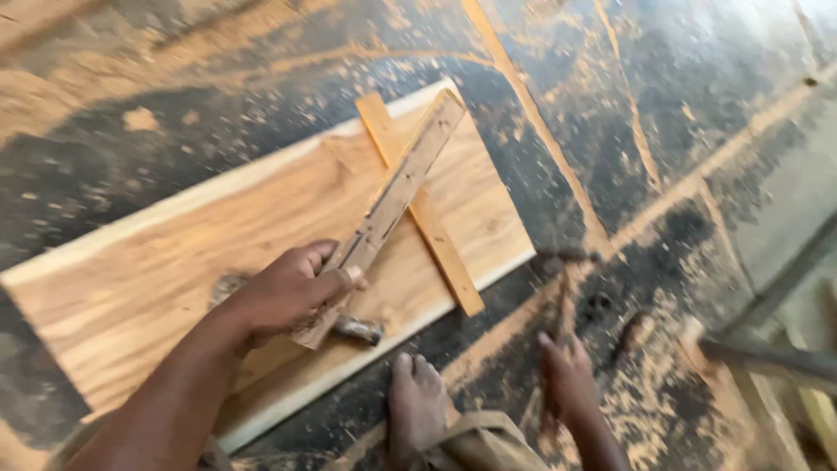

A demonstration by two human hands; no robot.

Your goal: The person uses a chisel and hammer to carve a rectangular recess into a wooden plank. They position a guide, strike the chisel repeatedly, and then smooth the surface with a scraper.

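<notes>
Left hand [288,292] clamps the rough weathered wooden strip [392,201] crossing the thin orange wooden slat [427,218] on the broad pale wooden plank [157,270], nothing visibly fastened, while at five o'clock the right hand [568,371] grips a blurred hammer handle [558,301].

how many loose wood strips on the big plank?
2. A worn, grey-edged wooden strip held at its lower end by the left hand, and a thin orange wooden slat crossing beneath it on the wide pale wooden plank. None appear hidden.

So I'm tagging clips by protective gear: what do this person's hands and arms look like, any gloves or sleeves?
Both are bare. The left hand has no glove, ring or watch, and its forearm shows no sleeve up to the picture's lower edge. The right hand is gloveless too, its wrist bare, though blurred. Nothing is worn on either arm.
</notes>
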